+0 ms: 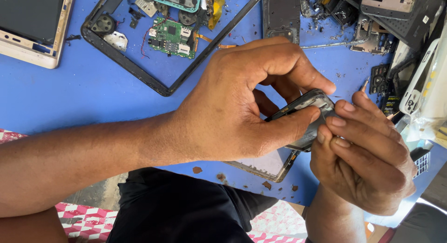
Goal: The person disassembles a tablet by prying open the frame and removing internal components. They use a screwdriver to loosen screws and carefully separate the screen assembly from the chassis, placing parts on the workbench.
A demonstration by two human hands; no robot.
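Blue table [93, 94] littered with parts: black frame [139, 75], gold tablet [32, 28], green board [172, 37]; both hands work over its right side. Left hand [233, 108] pinches the phone shell [305, 113] by its top edge, right hand [368, 154] grips its lower end with a thin tool [364, 86] poking past the fingers. Best to brace the shell firmly and pry gently along the seam; a slip looks likely.

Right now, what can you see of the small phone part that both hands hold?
The phone part is a dark grey, flat frame with rounded corners, seemingly plastic or metal. It is tilted, lifted above the blue table. The left hand pinches its upper end with thumb and forefinger; the right hand grips its right edge. Fingers hide most of it.
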